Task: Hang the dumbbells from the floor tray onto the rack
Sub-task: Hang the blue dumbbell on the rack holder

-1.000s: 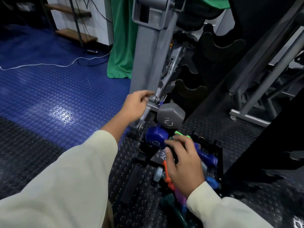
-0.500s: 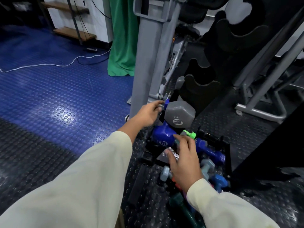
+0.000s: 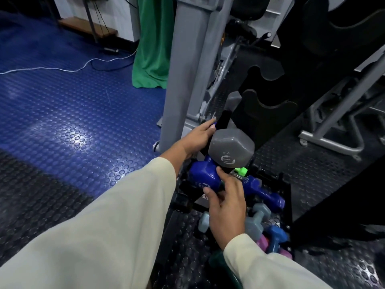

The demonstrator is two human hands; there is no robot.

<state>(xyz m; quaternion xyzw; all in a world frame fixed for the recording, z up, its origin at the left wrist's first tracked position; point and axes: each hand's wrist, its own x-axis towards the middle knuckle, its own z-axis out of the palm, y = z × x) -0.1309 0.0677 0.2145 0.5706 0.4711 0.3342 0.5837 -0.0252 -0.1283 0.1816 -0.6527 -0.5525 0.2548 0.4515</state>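
A black floor tray (image 3: 288, 197) holds several small dumbbells: dark blue (image 3: 264, 195), pale grey-blue (image 3: 256, 222), light blue (image 3: 275, 236), pink (image 3: 262, 245) and neon green (image 3: 240, 171). A big grey dumbbell (image 3: 231, 149) lies across a larger blue dumbbell (image 3: 205, 176) at the tray's far end. My right hand (image 3: 227, 203) grips the near head of that blue dumbbell between thumb and fingers. My left hand (image 3: 195, 138) reaches along the grey dumbbell's left side, fingers straight, tips by a dark handle. The black rack (image 3: 268, 101) with scalloped cradles stands just behind.
A grey machine post (image 3: 183, 80) rises right beside my left hand. Green cloth (image 3: 152, 42) hangs behind it. A white cable (image 3: 62, 68) crosses the blue studded floor at left. A grey metal frame (image 3: 333, 132) stands at right on black studded matting.
My left hand moved from the grey post to the left side of the grey dumbbell. My right hand slid forward from the small dumbbells onto the blue dumbbell's head.
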